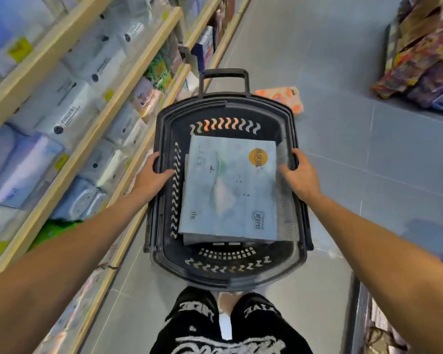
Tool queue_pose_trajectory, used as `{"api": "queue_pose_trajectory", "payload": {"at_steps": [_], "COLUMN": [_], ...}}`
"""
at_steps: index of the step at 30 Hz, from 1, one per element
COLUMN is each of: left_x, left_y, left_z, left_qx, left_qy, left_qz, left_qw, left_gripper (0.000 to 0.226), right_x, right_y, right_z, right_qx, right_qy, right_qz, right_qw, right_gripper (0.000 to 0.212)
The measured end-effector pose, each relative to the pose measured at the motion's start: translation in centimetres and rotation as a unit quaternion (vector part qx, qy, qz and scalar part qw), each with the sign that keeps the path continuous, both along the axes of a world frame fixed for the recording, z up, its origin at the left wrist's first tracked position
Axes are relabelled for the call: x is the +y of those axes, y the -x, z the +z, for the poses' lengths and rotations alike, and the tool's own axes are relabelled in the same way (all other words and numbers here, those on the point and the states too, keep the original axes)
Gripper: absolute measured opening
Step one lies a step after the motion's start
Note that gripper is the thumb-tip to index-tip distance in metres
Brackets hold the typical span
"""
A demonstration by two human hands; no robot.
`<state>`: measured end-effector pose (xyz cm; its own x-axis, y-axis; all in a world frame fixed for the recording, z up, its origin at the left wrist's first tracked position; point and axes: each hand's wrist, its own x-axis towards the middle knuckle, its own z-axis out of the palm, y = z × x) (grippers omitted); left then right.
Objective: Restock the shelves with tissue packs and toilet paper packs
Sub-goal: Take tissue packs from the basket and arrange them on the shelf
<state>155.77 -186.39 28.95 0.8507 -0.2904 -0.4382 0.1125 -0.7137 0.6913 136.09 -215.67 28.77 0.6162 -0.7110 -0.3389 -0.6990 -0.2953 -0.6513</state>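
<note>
A dark plastic shopping basket (228, 273) is in front of me over the aisle floor. My left hand (152, 173) grips its left rim and my right hand (298, 172) grips its right rim. Inside lies a flat pale blue tissue pack (230, 190) with an orange round label, resting on another pack of which only the edges show. Wooden shelves (108, 108) on the left hold rows of white and blue tissue and toilet paper packs (69, 111).
An orange patterned pack (283, 97) lies on the grey tiled floor just beyond the basket's pull handle (224, 74). Colourful goods (425, 60) are stacked at the upper right. A low display edge (361, 315) stands at the lower right. My legs are below the basket.
</note>
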Motion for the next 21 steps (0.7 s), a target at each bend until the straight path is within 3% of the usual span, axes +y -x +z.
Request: {"api": "queue_pose_trajectory", "payload": {"at_steps": [21], "left_x": [-7.7], "left_y": [-17.4], "left_z": [-23.0], "left_qx": [0.042], "left_qy": [-0.042], "left_qz": [-0.027], "left_qw": [0.998], "left_gripper": [0.068], "right_x": [-5.1], "right_y": [-15.3], "right_z": [-23.2], "right_qx": [0.025], "right_qy": [-0.049], "right_qz": [-0.04], "right_qw": [0.998], "right_gripper": [0.061]}}
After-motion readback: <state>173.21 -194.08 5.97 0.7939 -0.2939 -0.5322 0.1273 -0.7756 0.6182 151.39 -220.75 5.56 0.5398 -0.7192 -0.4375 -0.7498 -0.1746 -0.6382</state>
